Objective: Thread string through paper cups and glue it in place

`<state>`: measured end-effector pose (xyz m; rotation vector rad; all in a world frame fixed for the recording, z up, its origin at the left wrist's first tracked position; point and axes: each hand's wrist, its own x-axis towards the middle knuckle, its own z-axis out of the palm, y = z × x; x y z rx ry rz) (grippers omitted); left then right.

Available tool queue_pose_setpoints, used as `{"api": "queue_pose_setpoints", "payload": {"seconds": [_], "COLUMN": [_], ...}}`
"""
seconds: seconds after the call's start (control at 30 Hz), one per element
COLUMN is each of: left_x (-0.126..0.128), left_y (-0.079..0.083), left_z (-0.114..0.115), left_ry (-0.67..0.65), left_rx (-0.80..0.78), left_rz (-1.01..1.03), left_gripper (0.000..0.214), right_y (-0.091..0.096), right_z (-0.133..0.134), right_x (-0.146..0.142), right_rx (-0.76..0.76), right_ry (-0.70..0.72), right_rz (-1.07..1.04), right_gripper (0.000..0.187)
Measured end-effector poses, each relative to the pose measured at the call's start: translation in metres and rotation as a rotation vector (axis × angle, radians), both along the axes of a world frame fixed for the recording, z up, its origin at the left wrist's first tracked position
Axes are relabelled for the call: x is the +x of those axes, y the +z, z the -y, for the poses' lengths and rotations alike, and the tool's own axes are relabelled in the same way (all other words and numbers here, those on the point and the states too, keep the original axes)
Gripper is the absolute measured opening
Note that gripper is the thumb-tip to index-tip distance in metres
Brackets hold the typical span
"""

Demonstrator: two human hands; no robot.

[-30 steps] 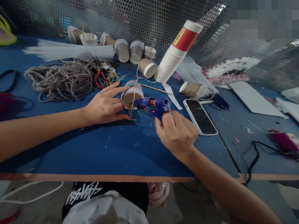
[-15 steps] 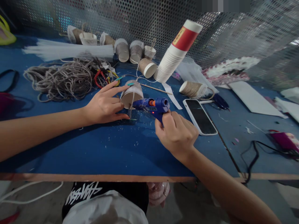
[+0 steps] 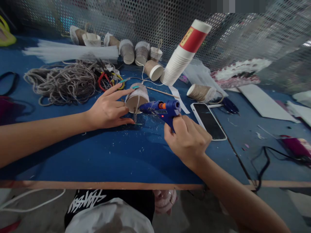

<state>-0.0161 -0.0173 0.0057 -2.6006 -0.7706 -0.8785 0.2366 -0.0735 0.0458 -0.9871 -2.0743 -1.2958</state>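
A cord-wrapped paper cup (image 3: 143,93) lies on its side, its round end facing me and a loop of thin grey cord (image 3: 138,105) hanging across it. My left hand (image 3: 109,108) steadies the cup, with fingers along its top and left side and the thumb low by the cord's lower end. My right hand (image 3: 188,137) is wrapped round the handle of a blue glue gun (image 3: 161,108), whose red light is on. The gun's nozzle points left at the cup's round end, close to the cord; whether it touches is unclear.
Behind lie tangled grey cord (image 3: 63,81), red-and-yellow-handled scissors (image 3: 104,81), white strips (image 3: 77,53) and several wrapped cups (image 3: 127,51). A leaning stack of paper cups (image 3: 179,58) stands at the back. A phone (image 3: 210,121) lies right of the glue gun. The table's front edge (image 3: 102,185) is near me.
My right hand and the glue gun have shifted slightly right, drawing the nozzle back from the cup's middle. My left hand and the cup have stayed in place.
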Motion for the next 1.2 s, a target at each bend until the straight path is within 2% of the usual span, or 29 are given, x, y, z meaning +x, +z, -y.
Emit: {"api": "queue_pose_setpoints", "payload": {"seconds": [0.1, 0.33, 0.5, 0.73, 1.2], "left_x": [0.001, 0.003, 0.004, 0.003, 0.001], "left_y": [0.0, 0.003, 0.006, 0.007, 0.005], "left_z": [0.0, 0.0, 0.001, 0.002, 0.001], "left_ry": [-0.006, -0.069, -0.062, -0.079, -0.059], "left_rx": [0.032, 0.254, 0.251, 0.221, 0.223], "left_rz": [0.012, 0.043, 0.038, 0.029, 0.026], "left_gripper": [0.045, 0.042, 0.044, 0.044, 0.046], "right_y": [-0.001, -0.004, -0.008, -0.008, -0.011], "right_z": [0.0, -0.002, -0.004, -0.002, -0.001], "right_x": [0.0, 0.001, 0.002, 0.002, 0.002], "right_rx": [-0.011, 0.025, 0.079, 0.004, -0.03], "right_ry": [-0.009, -0.043, -0.062, -0.031, -0.002], "right_rz": [-0.001, -0.035, -0.064, -0.05, -0.076], "right_gripper": [0.021, 0.022, 0.025, 0.015, 0.012]}}
